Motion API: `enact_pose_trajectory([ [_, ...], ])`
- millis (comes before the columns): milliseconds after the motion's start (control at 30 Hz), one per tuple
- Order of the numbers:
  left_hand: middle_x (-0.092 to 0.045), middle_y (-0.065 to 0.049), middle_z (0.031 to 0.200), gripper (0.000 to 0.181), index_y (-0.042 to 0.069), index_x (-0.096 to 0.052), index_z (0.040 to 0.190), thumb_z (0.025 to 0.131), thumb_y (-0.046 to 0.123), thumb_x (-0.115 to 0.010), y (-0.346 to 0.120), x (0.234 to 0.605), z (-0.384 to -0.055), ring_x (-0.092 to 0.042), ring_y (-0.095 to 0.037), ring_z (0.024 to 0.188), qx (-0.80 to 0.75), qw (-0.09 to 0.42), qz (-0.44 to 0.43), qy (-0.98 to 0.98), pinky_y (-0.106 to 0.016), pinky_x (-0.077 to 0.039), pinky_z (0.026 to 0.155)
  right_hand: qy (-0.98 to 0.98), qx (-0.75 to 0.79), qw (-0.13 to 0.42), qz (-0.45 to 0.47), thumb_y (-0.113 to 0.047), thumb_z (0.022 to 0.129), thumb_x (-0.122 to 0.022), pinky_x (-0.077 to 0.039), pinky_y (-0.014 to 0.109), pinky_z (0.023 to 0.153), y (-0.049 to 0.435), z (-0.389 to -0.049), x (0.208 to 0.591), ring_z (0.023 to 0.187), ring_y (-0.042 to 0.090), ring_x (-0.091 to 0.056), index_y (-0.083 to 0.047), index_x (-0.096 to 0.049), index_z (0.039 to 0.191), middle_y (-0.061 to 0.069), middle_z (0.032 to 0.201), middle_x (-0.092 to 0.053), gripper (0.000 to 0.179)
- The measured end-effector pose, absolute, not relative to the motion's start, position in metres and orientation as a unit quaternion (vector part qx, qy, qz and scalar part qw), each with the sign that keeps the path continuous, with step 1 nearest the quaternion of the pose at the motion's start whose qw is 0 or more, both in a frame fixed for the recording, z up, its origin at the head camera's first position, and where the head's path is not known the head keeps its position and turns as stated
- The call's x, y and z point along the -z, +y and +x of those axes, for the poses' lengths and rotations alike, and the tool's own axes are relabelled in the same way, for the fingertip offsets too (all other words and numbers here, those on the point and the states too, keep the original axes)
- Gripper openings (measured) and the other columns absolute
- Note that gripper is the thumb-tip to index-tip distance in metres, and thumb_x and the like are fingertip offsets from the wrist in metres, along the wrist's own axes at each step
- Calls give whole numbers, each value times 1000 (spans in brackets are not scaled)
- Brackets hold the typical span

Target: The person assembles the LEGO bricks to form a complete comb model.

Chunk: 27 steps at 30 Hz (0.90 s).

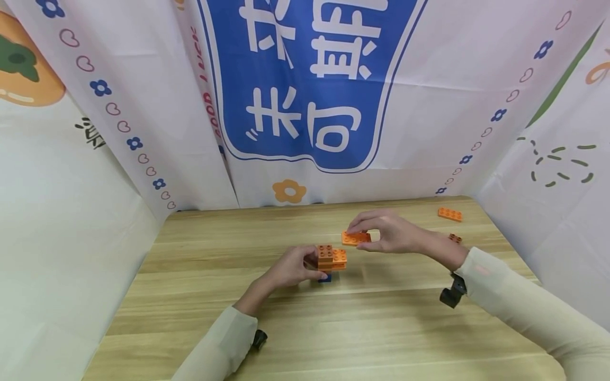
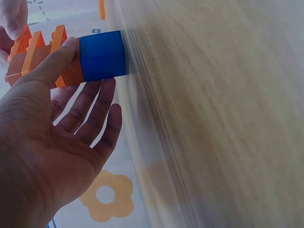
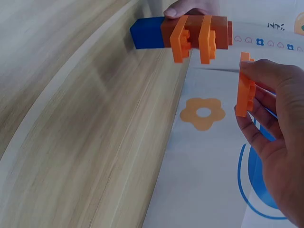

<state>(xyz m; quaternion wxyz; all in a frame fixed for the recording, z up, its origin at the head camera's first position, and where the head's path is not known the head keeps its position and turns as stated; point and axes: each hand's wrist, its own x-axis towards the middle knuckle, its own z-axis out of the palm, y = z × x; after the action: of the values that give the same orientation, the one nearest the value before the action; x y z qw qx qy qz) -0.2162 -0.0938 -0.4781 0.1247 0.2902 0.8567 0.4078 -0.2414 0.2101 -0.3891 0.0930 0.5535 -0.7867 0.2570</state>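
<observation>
A stack of toy building bricks stands upright on the wooden table, a blue brick [image 2: 102, 56] at its base. Above that, brown bricks [image 3: 192, 31] alternate with two thin orange plates [image 3: 205, 40] that jut out to one side. My left hand [image 1: 296, 266] grips the stack from the left, thumb on one side and fingers round the other. Up and to the right of the stack, my right hand [image 1: 388, 233] pinches a loose orange plate [image 3: 244, 88] between thumb and fingers. In the head view this plate is apart from the stack's brown top brick [image 1: 325, 251].
At the table's back right lie another orange plate [image 1: 450, 214] and, nearer, a small brown brick [image 1: 455, 238] beside the right forearm. A printed cloth [image 1: 419, 132] hangs along the back edge of the wooden table [image 1: 200, 286] and at both sides.
</observation>
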Motion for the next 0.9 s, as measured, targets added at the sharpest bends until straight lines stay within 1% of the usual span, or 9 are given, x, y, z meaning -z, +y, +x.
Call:
enact_pose_trajectory([
  [333,-76,1,104,28,11,-71,110,89,19,-88,-93,478,-215,-72,-11,94,-415,128,292,852,-26,-60,84,-779,-271,81,560,-6,84,-89,-62,36,90,191,-238,390,106,21,-73,-5,-79,118,6,116,-76,35],
  [567,-76,1,106,28,11,-72,111,89,19,-88,-94,477,-215,-71,-10,94,-419,130,296,848,-26,-60,84,-776,-276,60,564,-6,87,-87,-62,33,91,180,-234,392,108,21,-72,-4,-79,119,7,118,-75,33],
  [733,-76,2,108,27,14,-72,108,89,20,-89,-94,479,-215,-73,-11,93,-427,125,303,843,-26,-61,82,-775,-275,52,567,-6,88,-86,-61,32,91,173,-232,394,108,21,-72,-4,-79,120,7,119,-75,32],
  [900,-76,1,108,28,13,-72,110,89,19,-89,-94,480,-216,-73,-12,93,-425,122,308,842,-26,-61,82,-773,-279,50,568,-7,89,-86,-61,30,90,168,-231,395,108,20,-73,-3,-78,119,8,118,-75,32],
])
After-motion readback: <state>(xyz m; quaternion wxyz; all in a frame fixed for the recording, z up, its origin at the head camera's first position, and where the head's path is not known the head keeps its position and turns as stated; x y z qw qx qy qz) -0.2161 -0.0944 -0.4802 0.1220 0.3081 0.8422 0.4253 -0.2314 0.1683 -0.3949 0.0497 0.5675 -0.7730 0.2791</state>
